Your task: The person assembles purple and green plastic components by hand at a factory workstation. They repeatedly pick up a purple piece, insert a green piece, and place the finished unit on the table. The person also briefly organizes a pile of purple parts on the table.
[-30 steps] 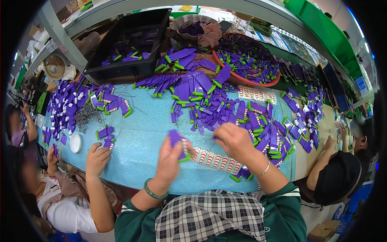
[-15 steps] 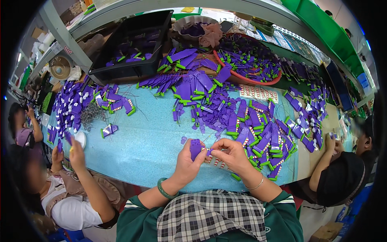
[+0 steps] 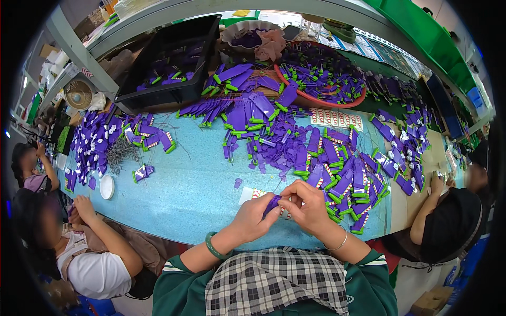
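Observation:
Close to the table's near edge, my left hand [image 3: 252, 217] is closed round a flat purple plastic piece [image 3: 271, 203], mostly covered by the fingers. My right hand [image 3: 304, 206] pinches at the right end of the same piece, thumb against forefinger. Whatever small part lies between those fingertips is hidden. Under both hands lies a sticker sheet [image 3: 258, 194] with red-and-white striped labels, partly covered. A small purple piece [image 3: 237, 182] rests just beyond my left hand. To the right of my right hand spreads a heap of purple pieces with green ends [image 3: 342, 181], several bearing striped labels.
Loose purple parts [image 3: 269, 150] pile up mid-table. Behind them stand a black tray [image 3: 158, 97] and a red basket [image 3: 337, 105]. Another striped sticker sheet [image 3: 336, 119] lies at the back. Co-workers sit at left [image 3: 100, 263] and right [image 3: 448, 226]. A white dish [image 3: 107, 187] stands at left.
The purple piece has turned in my left hand and is now more covered. My hands have drawn together over the sticker sheet. The left co-worker's raised hand has come down.

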`<state>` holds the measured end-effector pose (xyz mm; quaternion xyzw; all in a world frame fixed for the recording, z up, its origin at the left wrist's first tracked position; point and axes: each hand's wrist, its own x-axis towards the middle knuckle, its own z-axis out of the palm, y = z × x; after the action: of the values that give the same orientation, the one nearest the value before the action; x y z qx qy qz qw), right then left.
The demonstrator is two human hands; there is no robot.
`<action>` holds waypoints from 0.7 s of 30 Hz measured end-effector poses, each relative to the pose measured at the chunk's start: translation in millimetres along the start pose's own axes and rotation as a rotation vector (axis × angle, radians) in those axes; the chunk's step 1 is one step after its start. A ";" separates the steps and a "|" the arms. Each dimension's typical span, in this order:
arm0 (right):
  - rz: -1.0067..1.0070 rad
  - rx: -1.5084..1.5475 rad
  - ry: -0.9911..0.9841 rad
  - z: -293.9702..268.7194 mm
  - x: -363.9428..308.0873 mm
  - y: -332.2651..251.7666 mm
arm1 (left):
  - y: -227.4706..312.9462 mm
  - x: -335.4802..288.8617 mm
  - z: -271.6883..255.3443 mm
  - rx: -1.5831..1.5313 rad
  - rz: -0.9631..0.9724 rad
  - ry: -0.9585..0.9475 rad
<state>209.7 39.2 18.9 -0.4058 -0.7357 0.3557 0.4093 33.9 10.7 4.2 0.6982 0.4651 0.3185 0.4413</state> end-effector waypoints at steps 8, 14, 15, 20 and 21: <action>0.025 0.025 -0.023 -0.3 -3.1 7.6 | -2.2 4.4 1.7 0.136 0.063 0.002; 0.149 0.093 -0.107 -13.4 -2.4 6.3 | 6.5 13.9 2.1 -0.012 0.021 -0.104; 0.165 0.100 -0.096 -15.5 -2.5 6.2 | 7.5 15.9 3.8 -0.059 -0.006 -0.120; 0.201 0.063 -0.075 -46.9 9.5 17.0 | 12.9 46.7 10.3 -0.164 -0.001 -0.155; 0.205 0.065 -0.078 -60.5 13.6 23.3 | 14.9 63.1 5.1 -0.106 0.046 -0.161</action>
<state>266.1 72.6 28.2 -0.4516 -0.6936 0.4348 0.3548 66.8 65.2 17.9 0.7078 0.3946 0.2957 0.5059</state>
